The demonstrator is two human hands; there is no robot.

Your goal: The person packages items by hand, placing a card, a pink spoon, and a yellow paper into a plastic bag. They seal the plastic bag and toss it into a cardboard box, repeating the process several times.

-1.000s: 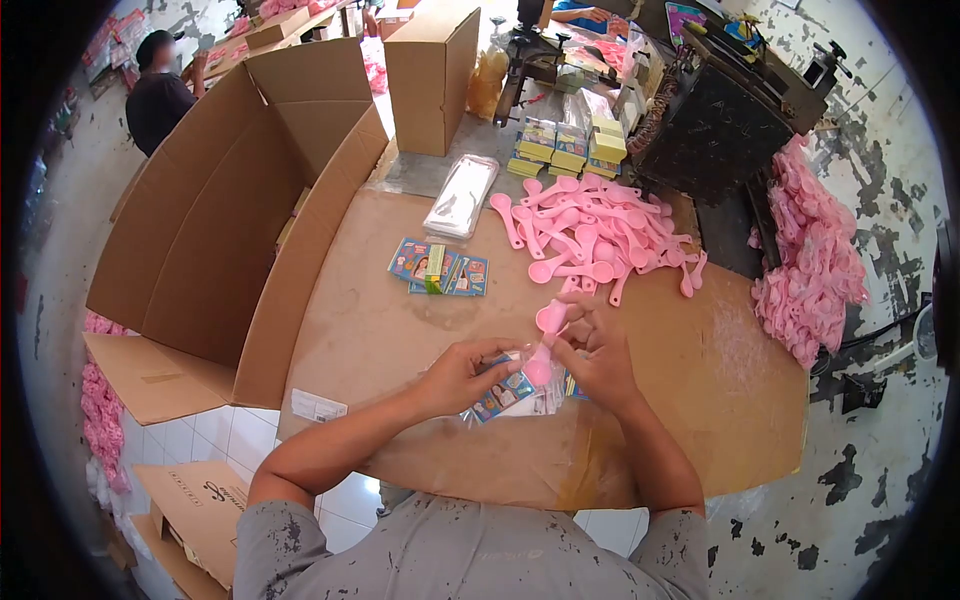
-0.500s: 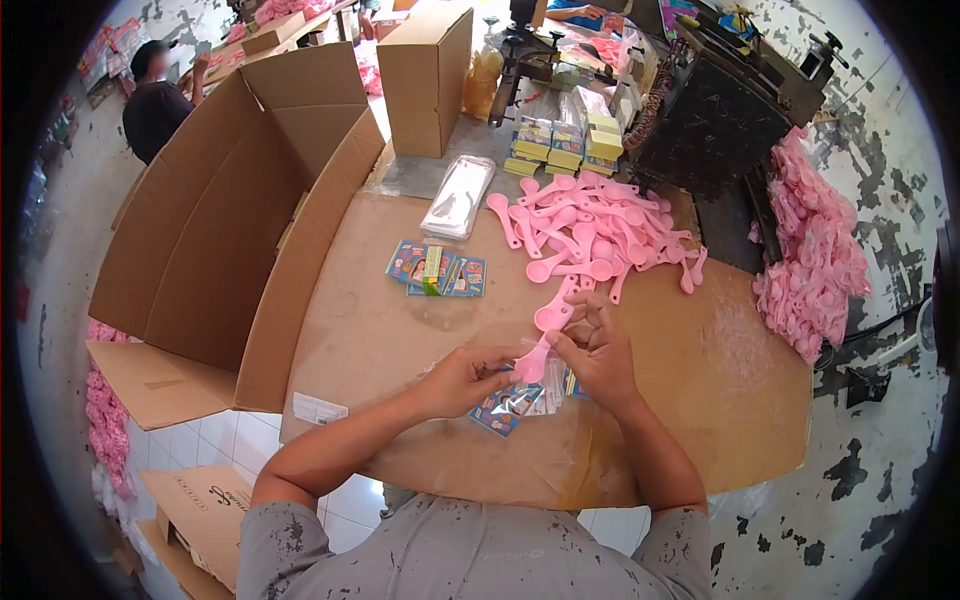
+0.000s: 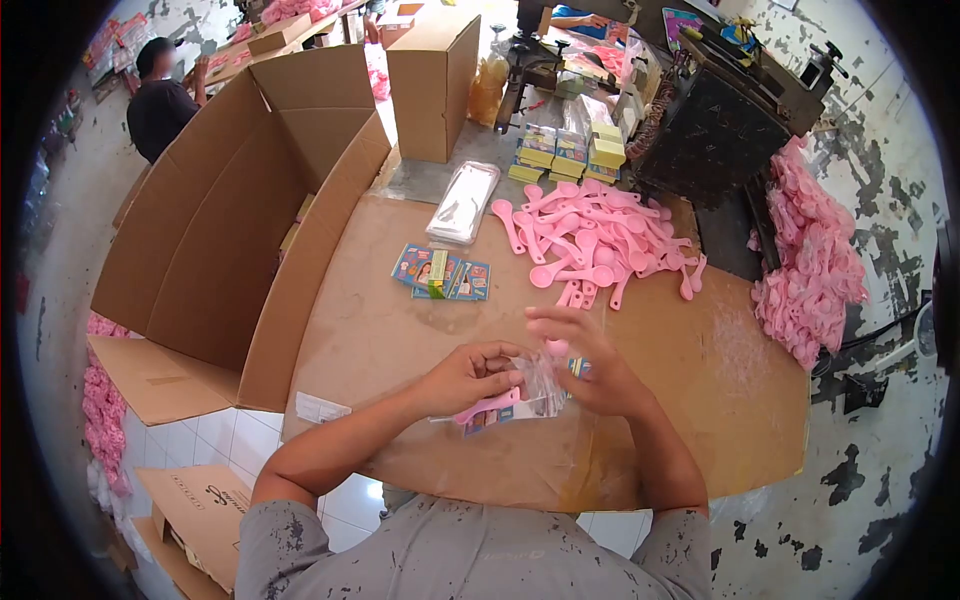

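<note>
My left hand (image 3: 478, 376) has its thumb and fingers pressed together on a clear plastic bag (image 3: 541, 384), with a pink spoon (image 3: 489, 405) just below the thumb. Blue printed cards (image 3: 484, 420) lie beneath that spoon. To the right, my right hand (image 3: 590, 362) is raised with its fingers apart, partly over the bag. Another bit of pink spoon (image 3: 557, 347) shows between the hands; whether the right hand touches it is unclear. Beyond the hands is a pile of pink spoons (image 3: 600, 235).
A large open carton (image 3: 200, 230) stands at left. Stacked clear bags (image 3: 464, 203) and banded cards (image 3: 440, 273) lie on the cardboard-covered table (image 3: 400, 440). Behind are card stacks (image 3: 570, 150) and a dark machine (image 3: 710, 120). A person (image 3: 160, 105) is at far left.
The pink spoon held between both hands is now lower, by my left thumb. My left hand has gripped the clear bag. My right hand has let go of the spoon and spread its fingers.
</note>
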